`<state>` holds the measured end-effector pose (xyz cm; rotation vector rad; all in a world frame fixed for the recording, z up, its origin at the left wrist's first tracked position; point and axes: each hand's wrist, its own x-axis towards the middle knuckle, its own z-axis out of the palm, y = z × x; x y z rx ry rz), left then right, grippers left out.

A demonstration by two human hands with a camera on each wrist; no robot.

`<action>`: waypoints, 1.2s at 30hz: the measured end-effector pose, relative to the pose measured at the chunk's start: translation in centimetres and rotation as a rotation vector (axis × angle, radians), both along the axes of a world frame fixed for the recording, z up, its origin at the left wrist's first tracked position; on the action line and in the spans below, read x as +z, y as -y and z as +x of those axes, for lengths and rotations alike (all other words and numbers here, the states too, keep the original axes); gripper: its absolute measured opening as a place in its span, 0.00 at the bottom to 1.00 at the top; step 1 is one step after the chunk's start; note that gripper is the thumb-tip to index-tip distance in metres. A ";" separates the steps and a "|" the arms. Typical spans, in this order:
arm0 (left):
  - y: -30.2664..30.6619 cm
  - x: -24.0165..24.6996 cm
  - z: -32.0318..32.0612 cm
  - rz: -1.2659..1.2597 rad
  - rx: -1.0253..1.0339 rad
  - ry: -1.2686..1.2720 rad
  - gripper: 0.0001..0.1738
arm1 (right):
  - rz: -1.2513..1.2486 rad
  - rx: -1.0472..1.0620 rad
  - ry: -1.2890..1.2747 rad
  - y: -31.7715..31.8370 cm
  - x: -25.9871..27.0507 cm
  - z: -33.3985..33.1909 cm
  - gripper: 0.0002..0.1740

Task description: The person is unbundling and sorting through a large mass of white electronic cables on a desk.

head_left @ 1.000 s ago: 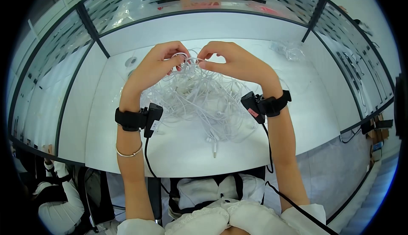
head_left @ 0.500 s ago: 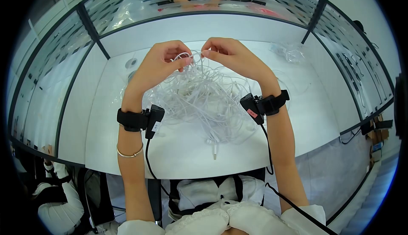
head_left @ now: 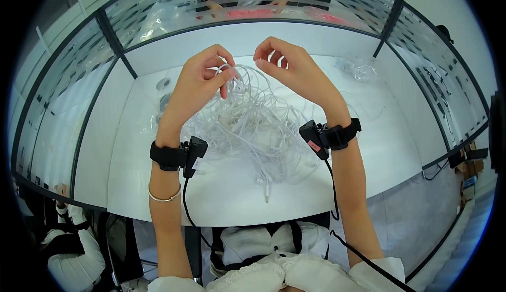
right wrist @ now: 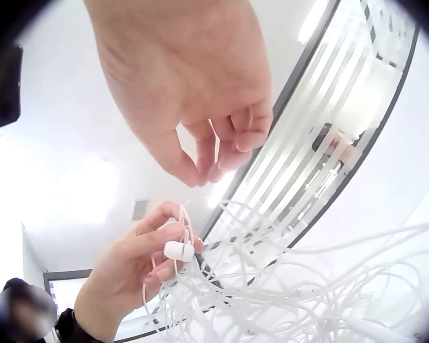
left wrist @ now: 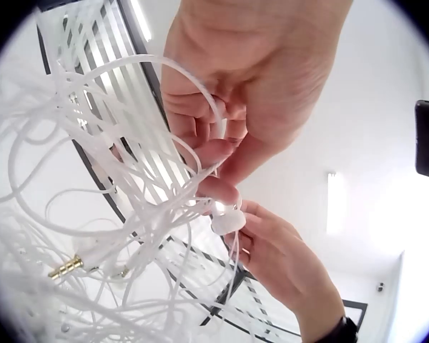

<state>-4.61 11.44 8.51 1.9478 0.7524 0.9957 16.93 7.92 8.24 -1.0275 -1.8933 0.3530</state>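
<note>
A large tangle of white earphone cables [head_left: 247, 120] lies on the white table. Over its far side, my left hand [head_left: 199, 83] pinches several strands of earphone cable between thumb and fingers. A white earbud [right wrist: 179, 251] hangs at those fingertips, also seen in the left wrist view as a pale earbud [left wrist: 228, 221]. To the right, my right hand [head_left: 292, 70] is raised with its fingers loosely bent and nothing visible between them. A loop of cable passes just below its fingertips. A gold-tipped plug [left wrist: 66, 268] sticks out of the tangle in the left wrist view.
A clear plastic bag [head_left: 358, 69] lies at the back right of the table [head_left: 221, 202]. Low partitions with glass tops [head_left: 253, 36] enclose the back and sides. One plug [head_left: 267, 192] points toward the front edge. Black camera cords [head_left: 333, 186] trail from both wrists.
My right hand has come away from the strands near the left hand and moved slightly up and right. The left hand keeps its pinch and has shifted only a little.
</note>
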 end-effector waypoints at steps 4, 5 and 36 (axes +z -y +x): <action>1.5 0.6 0.4 0.043 0.067 -0.064 0.04 | -0.106 -0.024 0.063 0.8 0.4 -0.6 0.11; 1.7 0.7 0.5 0.048 0.081 -0.085 0.04 | -0.105 -0.035 0.084 0.9 0.5 -0.7 0.12; 0.7 -0.2 0.8 -0.009 0.010 0.064 0.08 | 0.014 0.058 -0.022 0.3 0.5 -1.2 0.10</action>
